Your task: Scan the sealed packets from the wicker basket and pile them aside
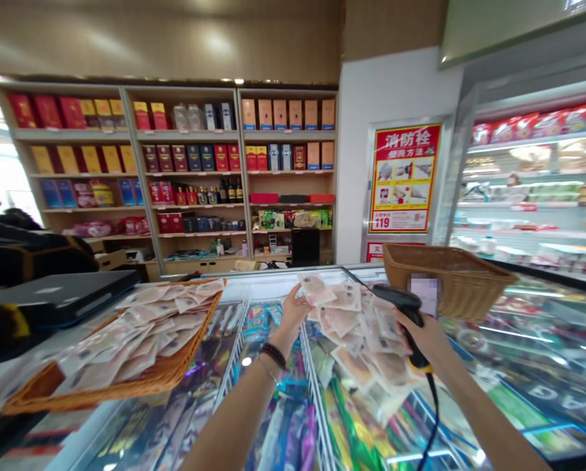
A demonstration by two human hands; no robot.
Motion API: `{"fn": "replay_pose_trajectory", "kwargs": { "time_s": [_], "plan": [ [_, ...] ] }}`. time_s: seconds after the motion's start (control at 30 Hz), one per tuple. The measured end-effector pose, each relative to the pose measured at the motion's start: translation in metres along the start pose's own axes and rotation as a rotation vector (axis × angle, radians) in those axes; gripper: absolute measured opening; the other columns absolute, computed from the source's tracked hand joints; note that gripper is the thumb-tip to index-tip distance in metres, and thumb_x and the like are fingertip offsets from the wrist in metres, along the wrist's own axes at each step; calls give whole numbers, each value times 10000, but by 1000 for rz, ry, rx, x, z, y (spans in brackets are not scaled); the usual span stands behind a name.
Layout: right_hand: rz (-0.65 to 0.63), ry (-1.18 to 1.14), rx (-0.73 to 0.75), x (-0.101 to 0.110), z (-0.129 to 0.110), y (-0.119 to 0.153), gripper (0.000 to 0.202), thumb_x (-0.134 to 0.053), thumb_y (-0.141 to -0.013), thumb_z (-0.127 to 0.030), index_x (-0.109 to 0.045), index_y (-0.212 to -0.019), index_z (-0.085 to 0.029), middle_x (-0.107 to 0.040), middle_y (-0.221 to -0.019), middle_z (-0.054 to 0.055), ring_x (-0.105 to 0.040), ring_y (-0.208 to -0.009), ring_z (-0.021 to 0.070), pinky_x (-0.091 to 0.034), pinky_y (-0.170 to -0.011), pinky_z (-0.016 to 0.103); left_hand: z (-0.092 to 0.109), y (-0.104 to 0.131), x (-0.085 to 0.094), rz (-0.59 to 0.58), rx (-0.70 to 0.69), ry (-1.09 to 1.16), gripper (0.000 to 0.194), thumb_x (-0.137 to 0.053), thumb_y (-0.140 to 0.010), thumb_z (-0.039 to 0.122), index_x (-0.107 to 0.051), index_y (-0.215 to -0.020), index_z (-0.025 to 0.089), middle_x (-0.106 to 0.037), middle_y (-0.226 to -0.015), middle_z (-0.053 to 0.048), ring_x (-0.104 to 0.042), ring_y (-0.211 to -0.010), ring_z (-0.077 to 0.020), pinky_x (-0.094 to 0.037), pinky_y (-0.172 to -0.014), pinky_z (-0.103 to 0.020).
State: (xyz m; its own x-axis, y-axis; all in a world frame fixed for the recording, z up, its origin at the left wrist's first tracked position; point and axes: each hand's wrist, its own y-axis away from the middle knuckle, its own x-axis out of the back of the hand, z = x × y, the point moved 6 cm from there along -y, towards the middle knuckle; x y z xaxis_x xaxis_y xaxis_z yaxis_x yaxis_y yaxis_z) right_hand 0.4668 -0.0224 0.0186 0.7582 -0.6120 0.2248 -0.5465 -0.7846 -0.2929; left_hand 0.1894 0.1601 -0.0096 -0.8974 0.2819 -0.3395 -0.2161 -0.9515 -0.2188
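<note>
Flat clear packets [366,327] lie in a loose pile on the glass top of a freezer, in front of me. My left hand [294,309] is at the pile's left edge, its fingers pinching the corner of one packet [316,290]. On the pile's right side, my right hand [423,333] is wrapped round the handle of a black barcode scanner [398,298], whose head is over the packets. A black cable hangs down from the scanner. To the left, an orange wicker tray [195,356] holds many similar packets [140,333].
A brown wicker basket [445,275] stands behind the scanner. Colourful wrapped goods [278,392] show through the freezer glass. A dark flat device [67,294] sits at the left. Shelves of boxes [189,134] and a lit fridge [533,190] are farther back.
</note>
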Motion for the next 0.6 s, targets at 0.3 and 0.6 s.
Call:
{"fn": "replay_pose_trajectory", "kwargs": {
  "time_s": [0.3,0.6],
  "plan": [
    [6,3,-42,14,12,20,443,-705,-696,-646,-506,-602,-262,-538,-420,-11,-499,-340,147,-427,-346,279,-19,-17,-64,-46,-84,-355,538,-718,-644,56,-776,-1172,140,-788,-1051,-130,-728,-965,-242,-590,-889,-367],
    [-137,61,43,-70,-24,23,440,-621,-756,-655,-520,-589,-260,-547,-401,12,-514,-341,162,-420,-378,284,60,32,72,106,-278,-676,350,-654,-756,40,-807,-1038,180,-773,-1160,-124,-731,-1013,-228,-562,-1021,-384]
  ]
}}
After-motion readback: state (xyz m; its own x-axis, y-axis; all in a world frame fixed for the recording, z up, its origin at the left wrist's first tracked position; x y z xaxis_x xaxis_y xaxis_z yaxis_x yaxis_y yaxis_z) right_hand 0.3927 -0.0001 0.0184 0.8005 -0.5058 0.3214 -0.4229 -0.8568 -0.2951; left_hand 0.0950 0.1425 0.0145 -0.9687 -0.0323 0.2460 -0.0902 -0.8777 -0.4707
